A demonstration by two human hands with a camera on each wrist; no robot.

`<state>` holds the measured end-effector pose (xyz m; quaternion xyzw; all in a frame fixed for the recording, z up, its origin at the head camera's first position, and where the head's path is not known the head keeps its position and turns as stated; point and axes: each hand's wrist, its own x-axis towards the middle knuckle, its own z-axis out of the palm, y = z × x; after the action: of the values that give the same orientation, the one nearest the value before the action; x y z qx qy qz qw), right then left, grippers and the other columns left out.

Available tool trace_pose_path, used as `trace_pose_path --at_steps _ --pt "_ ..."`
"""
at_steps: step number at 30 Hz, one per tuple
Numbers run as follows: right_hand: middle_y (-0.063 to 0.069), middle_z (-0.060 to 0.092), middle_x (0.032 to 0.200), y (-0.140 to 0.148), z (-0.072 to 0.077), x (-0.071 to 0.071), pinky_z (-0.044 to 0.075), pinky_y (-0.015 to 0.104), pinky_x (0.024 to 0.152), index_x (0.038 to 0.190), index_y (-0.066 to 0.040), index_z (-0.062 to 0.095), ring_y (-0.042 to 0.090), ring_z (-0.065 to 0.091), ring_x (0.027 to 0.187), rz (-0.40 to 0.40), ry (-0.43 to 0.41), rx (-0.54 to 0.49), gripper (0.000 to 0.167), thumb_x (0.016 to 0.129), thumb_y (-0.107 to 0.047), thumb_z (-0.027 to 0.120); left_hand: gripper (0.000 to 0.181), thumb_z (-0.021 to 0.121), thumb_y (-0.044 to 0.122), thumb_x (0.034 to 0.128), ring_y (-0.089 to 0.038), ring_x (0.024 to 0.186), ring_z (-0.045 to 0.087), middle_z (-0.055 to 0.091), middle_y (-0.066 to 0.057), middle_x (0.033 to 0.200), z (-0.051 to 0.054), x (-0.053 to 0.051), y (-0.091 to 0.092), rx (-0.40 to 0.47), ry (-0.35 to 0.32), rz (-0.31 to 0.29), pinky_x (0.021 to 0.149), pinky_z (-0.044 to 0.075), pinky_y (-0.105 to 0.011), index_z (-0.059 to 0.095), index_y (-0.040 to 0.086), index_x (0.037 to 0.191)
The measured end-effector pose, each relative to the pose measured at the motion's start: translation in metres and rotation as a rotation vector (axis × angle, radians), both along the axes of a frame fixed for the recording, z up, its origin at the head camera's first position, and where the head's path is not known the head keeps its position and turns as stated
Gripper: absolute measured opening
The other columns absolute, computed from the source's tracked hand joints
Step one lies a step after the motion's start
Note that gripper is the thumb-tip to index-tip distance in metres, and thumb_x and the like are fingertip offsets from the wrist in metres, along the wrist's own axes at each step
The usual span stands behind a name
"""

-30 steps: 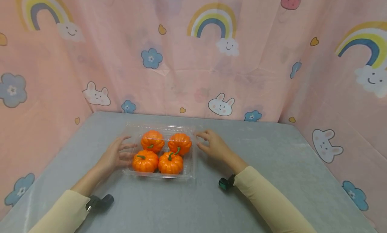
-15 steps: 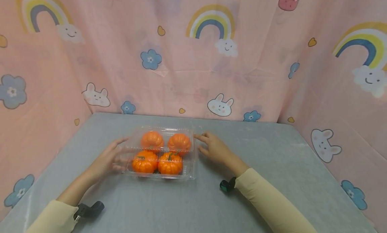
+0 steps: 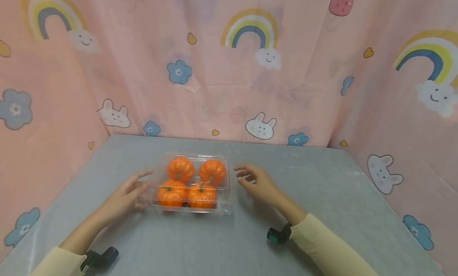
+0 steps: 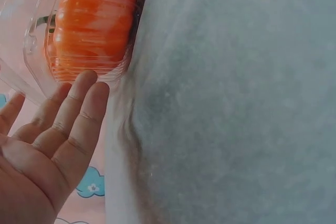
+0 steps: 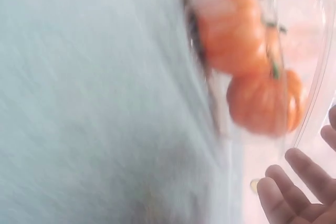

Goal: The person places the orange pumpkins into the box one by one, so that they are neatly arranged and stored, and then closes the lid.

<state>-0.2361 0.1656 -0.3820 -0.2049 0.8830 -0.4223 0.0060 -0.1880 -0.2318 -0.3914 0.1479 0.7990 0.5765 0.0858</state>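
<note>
A clear plastic clamshell box (image 3: 224, 207) stands on the table with several small orange pumpkins (image 3: 180, 169) in it, green stems showing. Its clear lid lies over the pumpkins; whether its edges are fully down, I cannot tell. At the box's left side is my left hand (image 3: 125, 194), fingers extended; in the left wrist view the fingertips (image 4: 96, 95) are close to the box wall, and contact is unclear. My right hand (image 3: 259, 184) hovers a little off the right side, fingers loosely bent and holding nothing. The right wrist view is blurred, with pumpkins (image 5: 262, 103) behind clear plastic.
A grey table (image 3: 222, 244) carries the box near its middle. Pink curtains (image 3: 214, 97) printed with rainbows, rabbits and flowers surround it at the back and both sides. A dark wrist device (image 3: 279, 234) sits on each forearm.
The clear lid has swung forward and down over the pumpkins. My left hand has drawn back a little to the left, and my right hand has moved slightly right, away from the box.
</note>
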Motion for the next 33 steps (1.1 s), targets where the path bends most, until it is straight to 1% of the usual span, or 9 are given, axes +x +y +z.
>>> trace_pose_path --at_steps 2,5,8,12,16,19,24,28,33 --pt "0.015 0.067 0.115 0.000 0.002 0.008 0.057 0.031 0.070 0.121 -0.016 0.060 0.028 0.065 0.090 0.028 -0.017 -0.048 0.027 0.094 -0.016 0.059 0.054 0.042 0.027 0.1034 -0.017 0.093 0.067 0.044 -0.035 0.139 0.001 0.003 0.000 -0.011 0.004 -0.001 0.067 0.058 -0.038 0.024 0.009 0.151" --pt "0.018 0.067 0.110 0.000 0.003 0.020 0.057 0.033 0.063 0.117 -0.014 0.058 0.034 0.065 0.083 0.068 -0.062 -0.106 0.023 0.094 -0.017 0.060 0.053 0.043 0.025 0.1033 -0.015 0.092 0.067 0.045 -0.035 0.137 0.002 0.007 -0.001 -0.025 0.012 -0.007 0.067 0.058 -0.037 0.025 0.008 0.150" --pt "0.020 0.066 0.107 -0.002 0.003 0.031 0.058 0.039 0.060 0.119 -0.012 0.055 0.039 0.063 0.080 0.096 -0.118 -0.131 0.026 0.094 -0.019 0.060 0.052 0.043 0.024 0.1029 -0.017 0.094 0.066 0.046 -0.035 0.136 0.003 0.012 -0.002 -0.049 0.015 -0.002 0.068 0.058 -0.035 0.026 0.008 0.149" --pt "0.023 0.064 0.104 -0.006 0.001 0.041 0.057 0.041 0.058 0.120 -0.008 0.052 0.038 0.063 0.080 0.114 -0.145 -0.159 0.029 0.094 -0.019 0.061 0.051 0.044 0.025 0.1029 -0.023 0.099 0.066 0.047 -0.034 0.136 0.003 0.017 -0.002 -0.080 0.013 0.015 0.070 0.058 -0.034 0.028 0.008 0.149" --pt "0.021 0.064 0.101 -0.009 -0.003 0.046 0.056 0.041 0.054 0.119 -0.007 0.053 0.037 0.063 0.075 0.101 -0.146 -0.189 0.029 0.093 -0.017 0.062 0.051 0.045 0.027 0.1024 -0.021 0.098 0.067 0.051 -0.032 0.132 0.003 0.021 0.000 -0.091 0.004 0.048 0.069 0.058 -0.034 0.030 0.009 0.148" --pt "0.018 0.063 0.101 -0.011 -0.006 0.048 0.056 0.039 0.052 0.118 -0.008 0.054 0.036 0.062 0.072 0.096 -0.149 -0.195 0.027 0.093 -0.016 0.062 0.050 0.047 0.025 0.1018 -0.015 0.093 0.067 0.055 -0.030 0.126 0.002 0.024 0.001 -0.084 0.009 0.072 0.068 0.059 -0.034 0.032 0.007 0.147" --pt "0.018 0.063 0.099 -0.013 -0.008 0.052 0.055 0.038 0.051 0.117 -0.009 0.055 0.035 0.063 0.071 0.091 -0.167 -0.213 0.025 0.094 -0.016 0.061 0.049 0.048 0.020 0.1010 -0.013 0.086 0.067 0.060 -0.026 0.112 -0.002 0.025 0.003 -0.065 0.032 0.081 0.066 0.059 -0.035 0.034 0.003 0.145" --pt "0.025 0.064 0.089 -0.014 -0.010 0.055 0.056 0.041 0.050 0.118 -0.006 0.050 0.032 0.062 0.065 0.124 -0.188 -0.241 0.028 0.094 -0.013 0.061 0.049 0.050 0.020 0.1003 -0.014 0.084 0.068 0.063 -0.021 0.105 -0.004 0.024 0.004 -0.070 0.018 0.090 0.065 0.059 -0.034 0.035 0.004 0.144" --pt "0.030 0.063 0.082 -0.018 -0.013 0.058 0.056 0.044 0.050 0.121 -0.001 0.040 0.022 0.061 0.063 0.169 -0.238 -0.296 0.031 0.094 -0.007 0.056 0.050 0.050 0.022 0.1003 -0.015 0.083 0.069 0.065 -0.020 0.102 -0.004 0.024 0.006 -0.086 -0.021 0.089 0.065 0.058 -0.034 0.033 0.005 0.144"
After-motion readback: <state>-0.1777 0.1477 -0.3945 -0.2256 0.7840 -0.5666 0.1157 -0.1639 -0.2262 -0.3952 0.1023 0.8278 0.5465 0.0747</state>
